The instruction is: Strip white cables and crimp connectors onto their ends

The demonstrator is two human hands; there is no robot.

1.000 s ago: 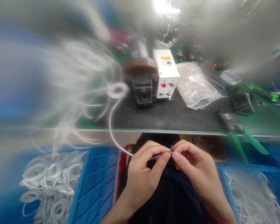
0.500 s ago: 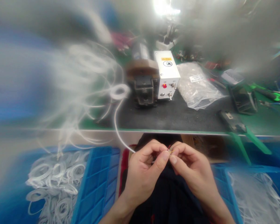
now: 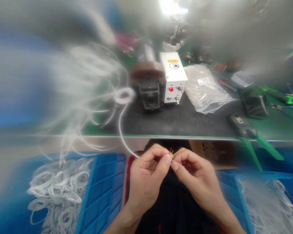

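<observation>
A white cable (image 3: 122, 131) runs from a small coil on the bench down into my left hand (image 3: 148, 172), which is closed round its end between thumb and forefinger. Thin coloured wires (image 3: 170, 151), red, green and yellow among them, stick out of the cable end at the fingertips. My right hand (image 3: 195, 175) meets the left in front of my lap and pinches one or more of these wires between thumb and forefinger. The fingertips hide exactly which wires it grips.
A machine with a white control box (image 3: 174, 78) stands on a black mat (image 3: 192, 122). Right of it lie a plastic bag (image 3: 207, 89) and a green-handled tool (image 3: 244, 126). Coiled cables fill the left blue crate (image 3: 97, 188); another blue crate (image 3: 230, 188) stands right. More white cables hang over the bench edge.
Both hands have shifted slightly left together, still holding the cable end. The coloured wires now show more spread apart, with a green one visible.
</observation>
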